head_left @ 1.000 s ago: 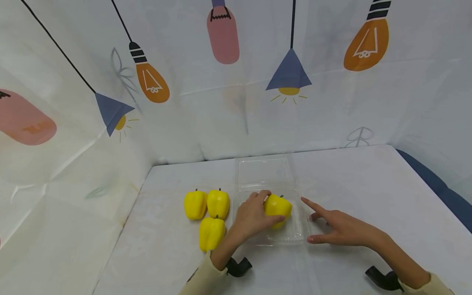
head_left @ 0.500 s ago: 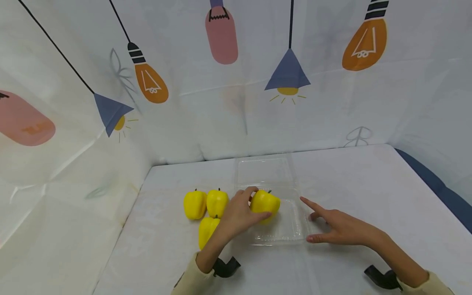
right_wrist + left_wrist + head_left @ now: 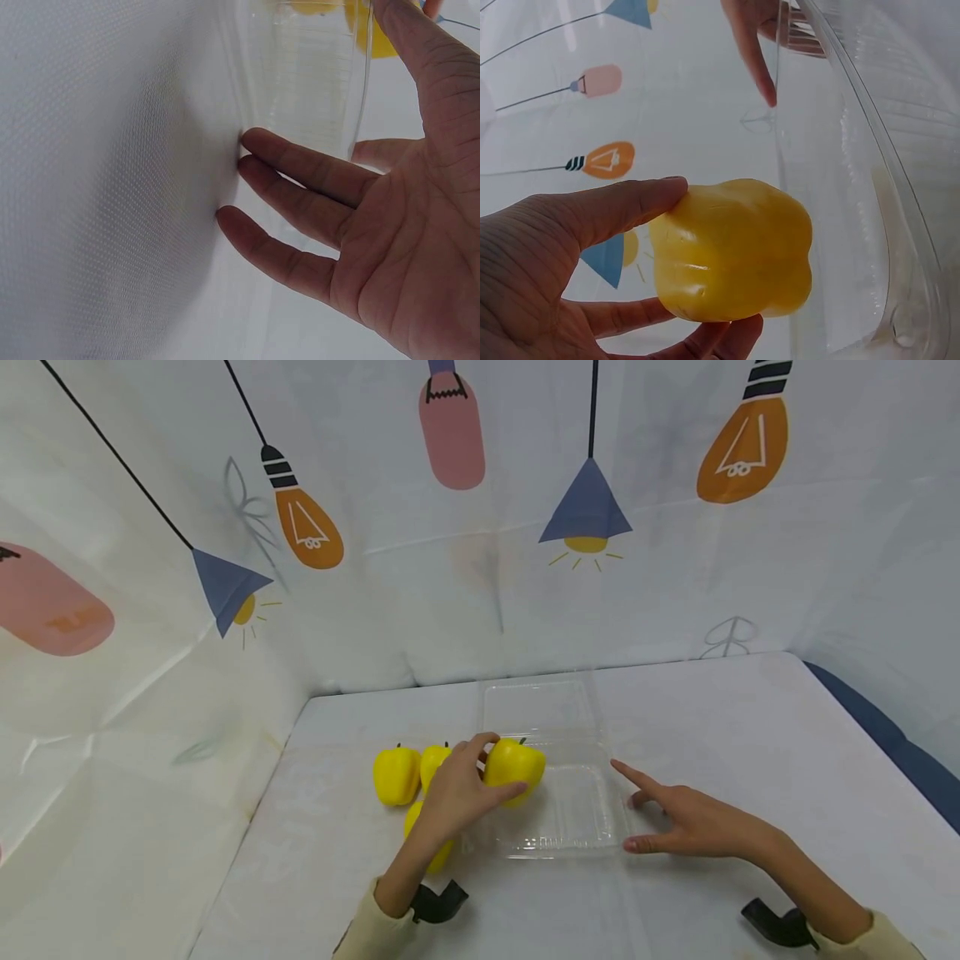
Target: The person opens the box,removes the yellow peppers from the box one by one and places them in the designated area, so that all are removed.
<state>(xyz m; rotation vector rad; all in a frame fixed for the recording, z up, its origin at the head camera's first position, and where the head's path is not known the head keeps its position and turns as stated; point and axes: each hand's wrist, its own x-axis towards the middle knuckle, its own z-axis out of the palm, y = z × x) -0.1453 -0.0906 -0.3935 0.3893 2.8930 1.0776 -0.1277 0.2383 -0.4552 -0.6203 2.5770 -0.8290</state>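
My left hand [image 3: 457, 789] grips a yellow bell pepper [image 3: 514, 768] over the left side of a clear plastic container [image 3: 577, 810], whose lid [image 3: 536, 706] lies folded back. In the left wrist view the thumb presses one side of the bell pepper [image 3: 735, 251] and the fingers wrap the other. My right hand [image 3: 693, 822] is spread beside the container's right side, holding nothing; in the right wrist view some of its fingertips [image 3: 255, 139] rest on the table by the container wall [image 3: 315, 82]. Three more yellow bell peppers [image 3: 396, 775] sit to the left, two partly hidden by my left hand.
The white table [image 3: 300, 860] meets a printed white curtain [image 3: 450, 593] at its back edge. A dark blue object [image 3: 870, 710] shows past the right edge. A black curved piece [image 3: 438, 902] is at each wrist.
My left hand has carried the yellow bell pepper leftward, from over the container's middle to its left side. The right hand has stayed in place.
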